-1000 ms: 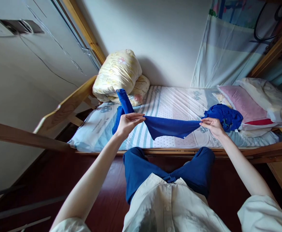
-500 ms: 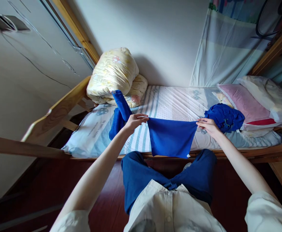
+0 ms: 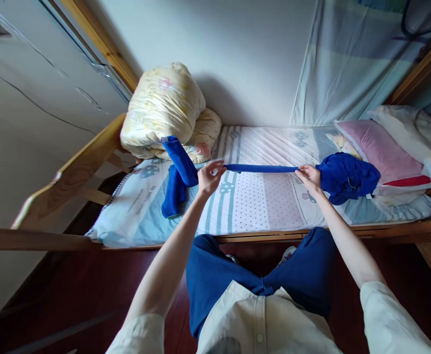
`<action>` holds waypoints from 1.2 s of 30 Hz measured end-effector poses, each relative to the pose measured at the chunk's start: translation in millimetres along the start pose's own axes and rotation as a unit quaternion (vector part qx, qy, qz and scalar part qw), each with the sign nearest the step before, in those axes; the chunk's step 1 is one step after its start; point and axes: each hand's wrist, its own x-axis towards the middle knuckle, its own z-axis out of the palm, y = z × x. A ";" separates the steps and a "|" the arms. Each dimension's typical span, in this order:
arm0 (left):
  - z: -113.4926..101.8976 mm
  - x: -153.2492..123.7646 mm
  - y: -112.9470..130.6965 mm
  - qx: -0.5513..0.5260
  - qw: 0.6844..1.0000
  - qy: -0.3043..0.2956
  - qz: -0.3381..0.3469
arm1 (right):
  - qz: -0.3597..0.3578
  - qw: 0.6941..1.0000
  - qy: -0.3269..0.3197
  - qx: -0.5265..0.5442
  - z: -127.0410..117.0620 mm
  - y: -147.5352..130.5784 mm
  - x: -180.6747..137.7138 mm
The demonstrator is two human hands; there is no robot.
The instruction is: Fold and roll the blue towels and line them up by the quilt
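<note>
A blue cloth [image 3: 261,168] is stretched between my two hands above the bed, showing only as a narrow strip. My left hand [image 3: 211,176] pinches its left end with the fingertips, and my right hand [image 3: 309,177] pinches the right end. Just left of my left hand lie rolled blue cloths [image 3: 180,160], one resting across another. Close beside my right hand sits a crumpled heap of blue cloth [image 3: 350,177] with a small white tag at its edge.
The bed [image 3: 260,211] has a patterned sheet and a wooden headboard [image 3: 71,162] at the left. A bundled yellow quilt [image 3: 166,105] stands at its back left. Pink and white pillows [image 3: 378,147] lie at the right, near a hanging curtain [image 3: 333,69].
The blue cloth hung down as a broad rectangle before; now it is a thin strip. Both hands have risen slightly, still holding its ends.
</note>
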 end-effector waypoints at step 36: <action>42.6 -211.5 -173.0 0.092 0.906 -0.115 -0.396 | 0.397 0.916 -0.002 -0.053 6.7 164.4 -175.7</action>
